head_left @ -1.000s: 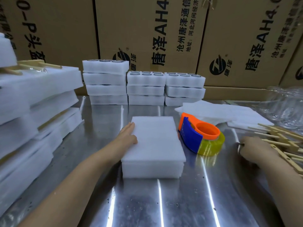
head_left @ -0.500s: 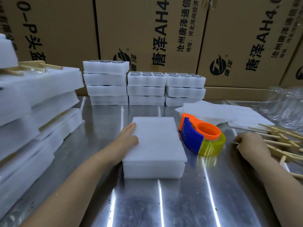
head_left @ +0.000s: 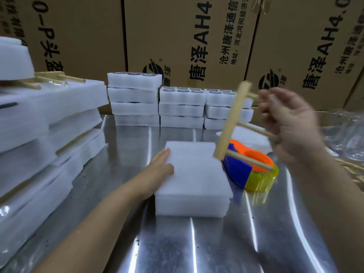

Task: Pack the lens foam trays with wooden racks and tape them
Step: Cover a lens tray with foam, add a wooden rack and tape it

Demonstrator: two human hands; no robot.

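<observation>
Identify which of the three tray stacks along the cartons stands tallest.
The leftmost stack, four trays high. The middle stack and right stack hold three trays each, so their tops sit lower.

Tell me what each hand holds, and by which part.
Right hand grips the wooden rack by its dowel pegs. Left hand holds nothing; it rests flat against the foam trays.

Big brown boxes [head_left: 177,36] with black writing stand in a row at the back. In front is a shiny metal table [head_left: 216,249] with bright stripes of light on it.
</observation>
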